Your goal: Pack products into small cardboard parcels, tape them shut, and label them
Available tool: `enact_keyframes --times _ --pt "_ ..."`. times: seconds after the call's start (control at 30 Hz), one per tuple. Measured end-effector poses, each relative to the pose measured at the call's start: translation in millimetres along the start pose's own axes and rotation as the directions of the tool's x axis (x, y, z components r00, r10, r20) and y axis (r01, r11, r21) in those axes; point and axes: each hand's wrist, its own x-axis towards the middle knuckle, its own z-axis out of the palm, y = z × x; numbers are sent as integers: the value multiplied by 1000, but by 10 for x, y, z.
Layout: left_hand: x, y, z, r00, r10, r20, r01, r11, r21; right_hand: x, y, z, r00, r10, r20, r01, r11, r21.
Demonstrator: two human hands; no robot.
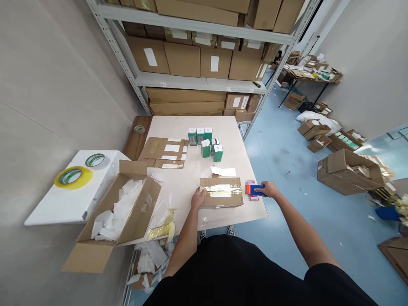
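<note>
A person's left hand (196, 200) touches the left end of a taped cardboard box (221, 192) near the front edge of a pale counter (228, 127); whether its fingers grip, I cannot tell. The right hand (269, 189) has fingers clamped around a blue-and-orange handheld tool (255, 189). Green-and-white cartons (205, 148) stand beyond the box.

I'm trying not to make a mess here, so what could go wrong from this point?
The pink item lies near the right edge of the table, partly under the blue-and-orange tool in your right hand; a nudge might push it off.

The taped carton could slide or twist, since your left hand is only at its left end.

A careless reach might topple the green boxes standing behind it.
</note>
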Motion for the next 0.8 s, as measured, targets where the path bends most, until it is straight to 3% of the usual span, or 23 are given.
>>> enact_keyframes --times 0.33,0.6,0.8 --pt "-42 14 5 1000 15 -1 -15 999 30 107 88 -10 1000 -2 17 2 999 33" --pt "-23 34 11 1000 6 -10 -5 998 66 23 441 -380 994 90 -69 -99 984 -146" --pt "-3 8 -10 999 34 9 -35 997 63 -65 369 -146 981 159 -111 -171 978 -115"
